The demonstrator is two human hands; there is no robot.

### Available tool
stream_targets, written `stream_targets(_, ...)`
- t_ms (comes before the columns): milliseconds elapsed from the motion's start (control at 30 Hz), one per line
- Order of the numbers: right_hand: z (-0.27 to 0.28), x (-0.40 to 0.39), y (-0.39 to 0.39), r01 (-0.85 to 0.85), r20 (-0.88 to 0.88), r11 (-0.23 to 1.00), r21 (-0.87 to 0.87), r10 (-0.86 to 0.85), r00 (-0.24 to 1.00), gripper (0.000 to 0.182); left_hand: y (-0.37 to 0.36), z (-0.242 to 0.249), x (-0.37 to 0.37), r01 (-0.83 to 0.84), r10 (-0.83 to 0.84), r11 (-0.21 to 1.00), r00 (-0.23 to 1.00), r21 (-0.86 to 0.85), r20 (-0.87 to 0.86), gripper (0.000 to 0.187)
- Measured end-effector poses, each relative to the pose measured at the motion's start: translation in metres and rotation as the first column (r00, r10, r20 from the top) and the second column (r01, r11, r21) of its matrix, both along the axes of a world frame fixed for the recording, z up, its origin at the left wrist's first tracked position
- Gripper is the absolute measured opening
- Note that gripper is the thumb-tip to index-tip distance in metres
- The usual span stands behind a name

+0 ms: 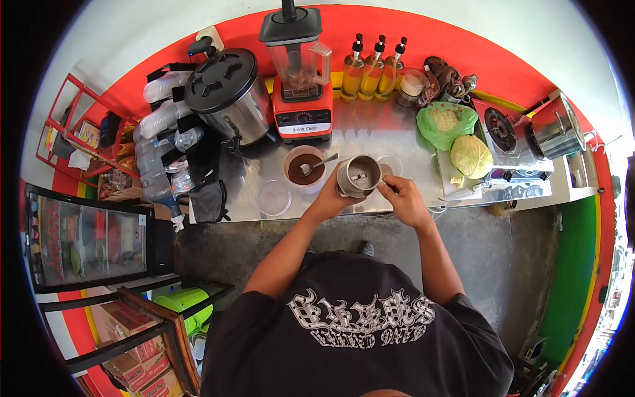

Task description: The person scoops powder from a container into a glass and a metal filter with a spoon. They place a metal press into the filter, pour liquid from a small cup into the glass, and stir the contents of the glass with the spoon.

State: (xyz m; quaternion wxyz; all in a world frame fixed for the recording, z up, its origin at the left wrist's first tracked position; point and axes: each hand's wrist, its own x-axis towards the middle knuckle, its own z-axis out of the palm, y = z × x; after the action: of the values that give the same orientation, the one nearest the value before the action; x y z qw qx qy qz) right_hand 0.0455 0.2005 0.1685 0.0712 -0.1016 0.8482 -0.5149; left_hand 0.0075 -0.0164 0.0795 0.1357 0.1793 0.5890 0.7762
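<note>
A round metal cup (pixel 360 166) is tilted so that I look into its mouth, where a small blade-like metal piece shows at the bottom. My left hand (pixel 328 202) is wrapped round the cup's left side and underside. At the right rim, my right hand (pixel 405 202) has its fingers curled together in a pinch; I cannot tell what is between them. Left of the cup is a white tub (pixel 291 180) of brown powder, with a metal spoon (pixel 321 165) resting in it. A clear round lid (pixel 273 198) lies near the counter's front edge, and another clear round piece (pixel 393 163) sits behind the cup.
A red blender (pixel 303 118) and a large steel pot with a black lid (pixel 228 99) stand behind. Several pump bottles (pixel 372 76) line the wall. To the right are a cabbage (pixel 471 157), a green bag (pixel 444 129), a stove (pixel 501 129) and a steel pot (pixel 559 129).
</note>
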Motion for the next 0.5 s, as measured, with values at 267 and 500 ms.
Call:
stream_targets(267, 0.005, 0.005, -0.004, 0.08, 0.027, 0.996, -0.04, -0.079, 0.997, 0.033, -0.002, -0.026, -0.002, 0.065, -0.062, 0.996, 0.996, -0.057, 0.063, 0.091)
stream_targets(500, -0.024, -0.001, 0.005, 0.082, 0.208, 0.986, -0.144, -0.051, 0.977, 0.037, -0.002, -0.019, 0.0, 0.046, -0.037, 0.991, 0.997, -0.126, 0.073, 0.085)
